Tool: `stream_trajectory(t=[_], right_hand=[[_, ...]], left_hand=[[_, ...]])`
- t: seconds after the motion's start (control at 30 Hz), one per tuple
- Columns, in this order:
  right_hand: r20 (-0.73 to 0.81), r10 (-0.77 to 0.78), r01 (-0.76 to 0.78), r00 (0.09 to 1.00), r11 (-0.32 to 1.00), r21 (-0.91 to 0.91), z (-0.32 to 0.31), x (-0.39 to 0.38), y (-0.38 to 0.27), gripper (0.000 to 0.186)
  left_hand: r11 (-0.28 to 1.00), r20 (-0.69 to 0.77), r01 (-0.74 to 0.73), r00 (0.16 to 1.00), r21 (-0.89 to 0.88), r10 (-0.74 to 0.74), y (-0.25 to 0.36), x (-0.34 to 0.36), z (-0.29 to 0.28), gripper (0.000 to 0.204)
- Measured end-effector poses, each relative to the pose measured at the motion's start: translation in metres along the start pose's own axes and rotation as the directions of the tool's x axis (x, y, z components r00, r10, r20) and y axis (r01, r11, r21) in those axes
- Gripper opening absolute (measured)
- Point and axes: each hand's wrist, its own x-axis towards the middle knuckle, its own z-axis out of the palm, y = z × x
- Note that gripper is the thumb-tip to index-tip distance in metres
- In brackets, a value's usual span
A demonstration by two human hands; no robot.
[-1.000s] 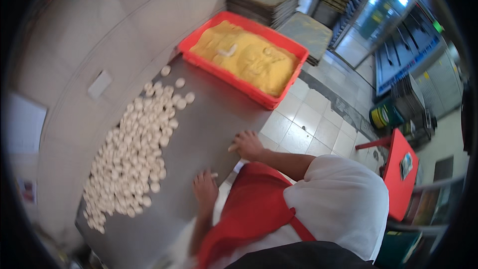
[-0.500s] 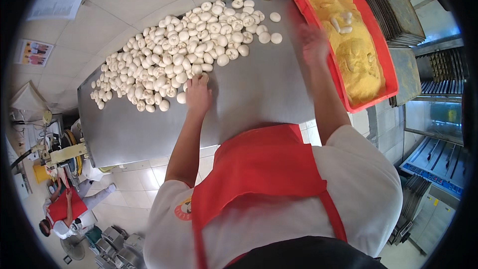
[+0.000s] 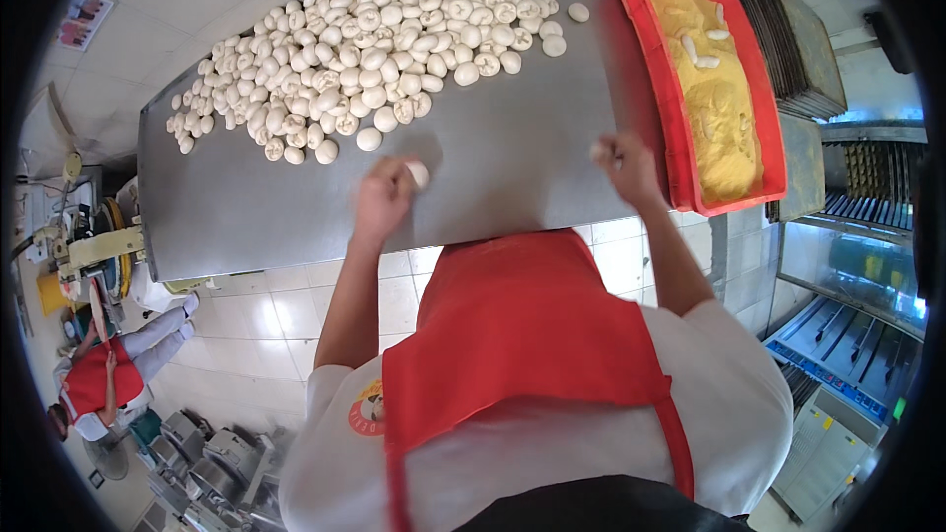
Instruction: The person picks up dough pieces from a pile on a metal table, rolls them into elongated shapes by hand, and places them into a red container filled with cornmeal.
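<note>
My left hand point(image 3: 385, 193) is closed on a round white dough ball point(image 3: 419, 174), held just above the steel table in front of the pile. A big heap of similar dough balls point(image 3: 335, 59) covers the far left part of the table point(image 3: 246, 227), many with pleated tops. My right hand point(image 3: 631, 169) is over the table's right side with its fingers curled together. A small pale spot shows at its fingertips, too blurred to name. Beside it stands a red tub point(image 3: 662, 89) of yellow crumbly powder point(image 3: 711, 113), with several white elongated dough pieces point(image 3: 690, 47) lying on the powder.
Stacked dark baking trays point(image 3: 793, 49) stand right of the tub, with a tray rack point(image 3: 872, 172) beyond. At the lower left, another person in a red apron point(image 3: 91, 379) is near machinery point(image 3: 103, 248); metal pots point(image 3: 222, 468) sit on the floor. A tiled wall backs the table.
My left hand has drawn back from the pile toward me with a dough ball. My right hand has come from the tub's edge to over the table. The view has shifted.
</note>
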Motion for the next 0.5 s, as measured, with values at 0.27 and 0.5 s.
stream_trajectory(t=[0.27, 0.5], right_hand=[[0.111, 0.083, -0.034, 0.99, 0.922, -0.385, 0.078, -0.096, -0.035, 0.084], [0.009, 0.178, -0.141, 0.984, 0.808, -0.572, 0.08, 0.123, 0.009, 0.102]], left_hand=[[0.898, 0.353, -0.267, 0.925, 0.349, 0.137, 0.038, -0.035, 0.089, 0.068], [0.8, 0.491, -0.477, 0.828, 0.364, 0.27, 0.05, 0.139, 0.17, 0.083]])
